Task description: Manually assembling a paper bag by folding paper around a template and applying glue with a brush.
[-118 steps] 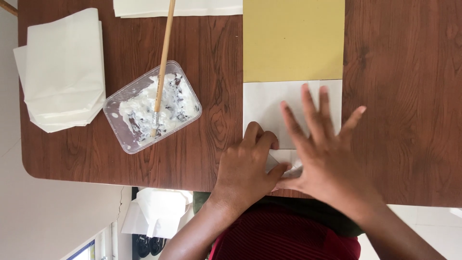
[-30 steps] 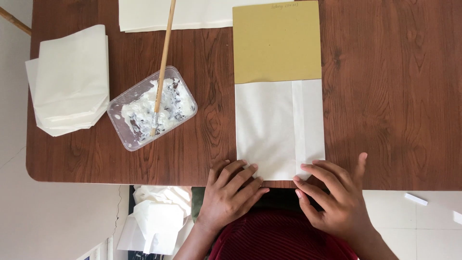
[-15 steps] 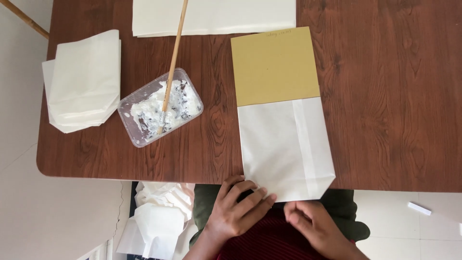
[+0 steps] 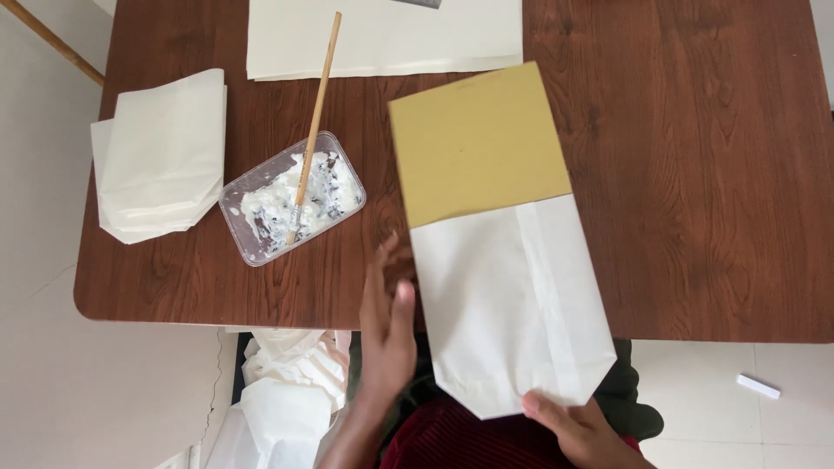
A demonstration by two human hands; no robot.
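A white paper bag (image 4: 508,308) lies at the near edge of the brown wooden table (image 4: 695,174), with a mustard-yellow card (image 4: 478,143) sticking out of its far end. Bag and card share one long axis, running from the near edge toward the far edge and leaning slightly left at the far end. The bag's folded, pointed bottom faces the person and overhangs the near edge; the card's square end points away.

The right hand (image 4: 582,426) is below the table's edge, its fingertips pinching the bag's pointed near end at the right side of the tip. The left hand (image 4: 387,326) is open and flat, fingers together, resting against the bag's left edge at the near edge of the table; it grips nothing.

Left of the bag, a clear plastic tub of white paste (image 4: 291,208) holds a wooden-handled brush (image 4: 314,117). A stack of folded white bags (image 4: 161,156) lies near the left edge, and large white sheets (image 4: 382,39) lie at the far edge.
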